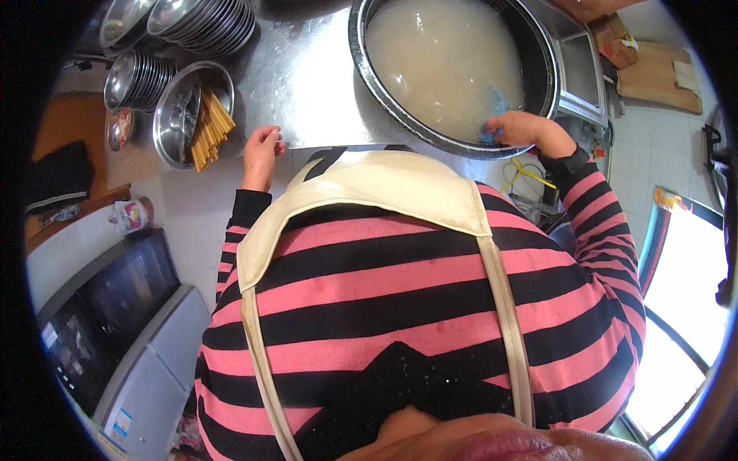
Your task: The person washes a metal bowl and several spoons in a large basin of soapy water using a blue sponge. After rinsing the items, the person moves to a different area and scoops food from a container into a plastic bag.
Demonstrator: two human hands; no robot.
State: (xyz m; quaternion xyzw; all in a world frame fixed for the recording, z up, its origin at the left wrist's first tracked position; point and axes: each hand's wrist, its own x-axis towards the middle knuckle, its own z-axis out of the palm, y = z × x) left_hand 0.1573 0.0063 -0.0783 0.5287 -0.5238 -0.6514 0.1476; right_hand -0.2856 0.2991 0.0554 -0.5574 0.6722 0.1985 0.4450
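Observation:
My right hand (pixel 516 129) is at the near right rim of a large dark round basin (pixel 542 52), its fingers closed on a blue cloth (pixel 496 106) that hangs partly in the cloudy water (pixel 444 63). My left hand (pixel 264 150) hovers at the front edge of the steel counter (pixel 288 86), fingers curled and thumb near the fingertips; whether it holds anything small cannot be told. Left of it stands a metal bowl (pixel 161 150) with a bundle of wooden chopsticks (pixel 212 129) and a smaller metal piece inside.
Stacks of steel bowls (pixel 202 29) and smaller bowls (pixel 138 80) stand at the back left, with a small dish of food (pixel 120 129) nearby. A metal sink (pixel 576 63) adjoins the basin's right side. A yellow cord (pixel 522 170) hangs below the counter.

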